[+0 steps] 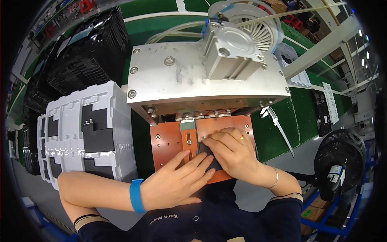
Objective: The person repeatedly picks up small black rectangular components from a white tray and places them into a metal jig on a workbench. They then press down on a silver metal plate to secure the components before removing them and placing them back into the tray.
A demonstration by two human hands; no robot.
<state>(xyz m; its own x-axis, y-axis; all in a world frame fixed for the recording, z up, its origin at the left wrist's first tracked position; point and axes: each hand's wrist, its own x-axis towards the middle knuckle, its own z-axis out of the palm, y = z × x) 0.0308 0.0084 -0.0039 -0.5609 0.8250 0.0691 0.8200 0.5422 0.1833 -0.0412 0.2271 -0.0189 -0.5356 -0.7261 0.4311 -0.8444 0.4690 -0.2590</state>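
A flat black piece (205,149) lies on the orange fixture plate (166,137) in front of me, partly covered by my fingers. My right hand (238,155), with a ring and a thin bracelet, is closed with bent fingers on its upper right side. Stretched out flat, the fingers of my left hand (173,177) rest with their tips on the piece's lower left part; a blue band (137,195) circles that wrist. Just left of the piece, a slotted orange block (188,141) is fixed by a bolt. My palms hide the plate's near part.
Behind the plate stands a metal press (173,82) with a cylinder (236,48) on top. White trays (72,109) holding black pieces are stacked at left, with black crates (88,52) beyond. A caliper (278,125) lies on the green bench at right, near a black fan (338,161).
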